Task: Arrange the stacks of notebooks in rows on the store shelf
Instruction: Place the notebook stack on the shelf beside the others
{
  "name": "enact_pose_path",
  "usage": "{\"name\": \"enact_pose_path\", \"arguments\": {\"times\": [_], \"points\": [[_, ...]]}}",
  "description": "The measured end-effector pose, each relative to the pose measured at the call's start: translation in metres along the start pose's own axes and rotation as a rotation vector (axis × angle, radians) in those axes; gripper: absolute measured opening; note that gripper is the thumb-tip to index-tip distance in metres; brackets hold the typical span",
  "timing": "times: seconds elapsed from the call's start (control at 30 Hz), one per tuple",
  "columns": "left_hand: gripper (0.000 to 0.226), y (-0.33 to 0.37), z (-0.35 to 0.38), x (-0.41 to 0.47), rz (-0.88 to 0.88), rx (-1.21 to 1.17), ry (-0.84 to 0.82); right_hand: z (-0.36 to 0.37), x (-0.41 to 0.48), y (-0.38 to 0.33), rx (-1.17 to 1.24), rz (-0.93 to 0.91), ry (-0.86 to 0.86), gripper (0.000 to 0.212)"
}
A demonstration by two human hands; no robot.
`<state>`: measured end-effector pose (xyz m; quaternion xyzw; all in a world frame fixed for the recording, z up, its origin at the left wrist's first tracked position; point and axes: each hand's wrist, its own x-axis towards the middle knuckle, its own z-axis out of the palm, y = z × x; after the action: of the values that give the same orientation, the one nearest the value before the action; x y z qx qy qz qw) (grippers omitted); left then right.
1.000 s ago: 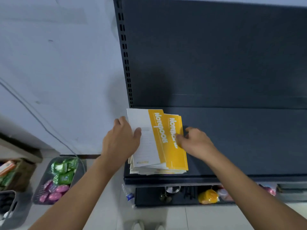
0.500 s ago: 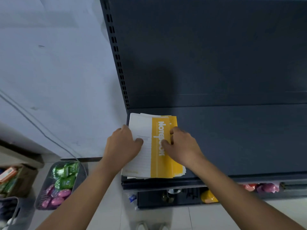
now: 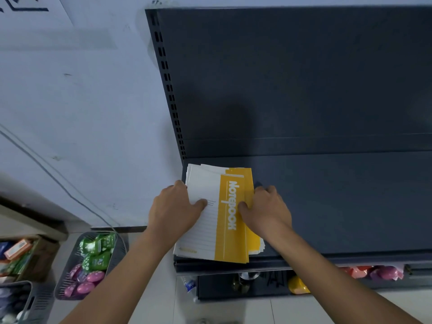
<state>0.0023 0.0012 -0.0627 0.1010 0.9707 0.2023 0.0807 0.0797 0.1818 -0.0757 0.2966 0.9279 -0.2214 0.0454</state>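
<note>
A stack of white and yellow notebooks (image 3: 219, 213) lies at the left end of the dark store shelf (image 3: 339, 202), its near edge reaching the shelf's front lip. My left hand (image 3: 175, 206) clasps the stack's left side, thumb on the top cover. My right hand (image 3: 266, 209) clasps the right side, thumb on the yellow band, fingers curled over the right edge. The lower notebooks stick out slightly at the right and far edges.
The shelf's slotted upright (image 3: 168, 90) stands at the stack's far left, beside a pale wall. A grey basket (image 3: 86, 265) of green and pink packets sits on the floor at left, near a cardboard box (image 3: 21, 256). Colourful items (image 3: 374, 272) fill the shelf below.
The fanned yellow notebooks have been pushed together into one stack. My right hand slid left onto the stack's right edge; my left hand stayed on the left side.
</note>
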Motion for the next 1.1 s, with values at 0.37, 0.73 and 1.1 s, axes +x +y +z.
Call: {"name": "enact_pose_path", "arguments": {"times": [0.37,0.73,1.1], "points": [[0.043,-0.008,0.004,-0.010,-0.030,-0.055,0.047,0.006,-0.022,-0.007,0.336,-0.081,-0.005,0.032],[0.014,-0.005,0.002,-0.018,0.039,-0.401,0.011,0.002,-0.021,-0.009,0.678,0.005,-0.103,0.026],[0.063,0.062,0.031,-0.014,0.197,-0.375,-0.077,-0.030,-0.028,0.038,0.587,0.224,0.053,0.041]]}}
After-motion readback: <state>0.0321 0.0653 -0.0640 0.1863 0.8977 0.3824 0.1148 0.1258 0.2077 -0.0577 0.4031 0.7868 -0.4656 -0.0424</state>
